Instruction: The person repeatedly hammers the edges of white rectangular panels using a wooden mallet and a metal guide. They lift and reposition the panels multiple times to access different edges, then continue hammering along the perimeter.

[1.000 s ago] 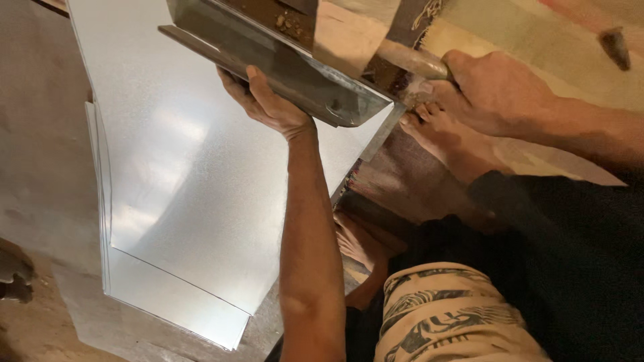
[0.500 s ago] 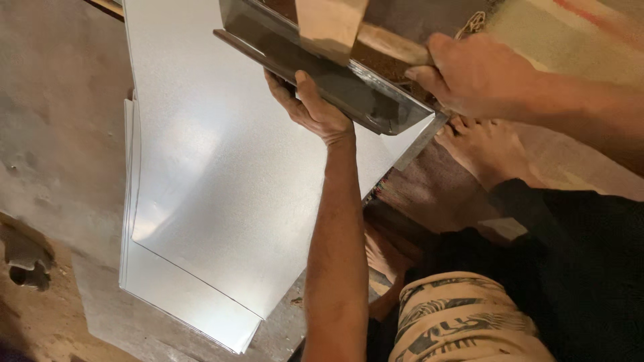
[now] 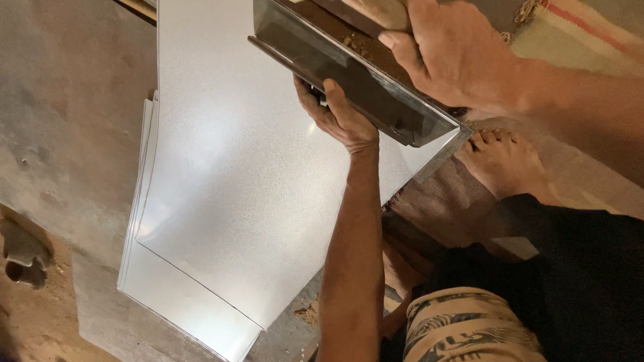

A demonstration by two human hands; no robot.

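Left hand [image 3: 339, 117] fingers curled under the dark metal channel [image 3: 349, 80], gripping its lower edge; right hand [image 3: 449, 53] fingers clamped over its top; channel sits tilted above the stacked metal sheets [image 3: 235, 201] on the floor [image 3: 60, 134]; bare foot [image 3: 503, 164] just beside.

Smooth, faintly speckled sheet metal [image 3: 241, 201] gleams over a rough, matt concrete floor [image 3: 60, 134], beneath a glossy dark metal channel [image 3: 349, 80] flecked with grit.
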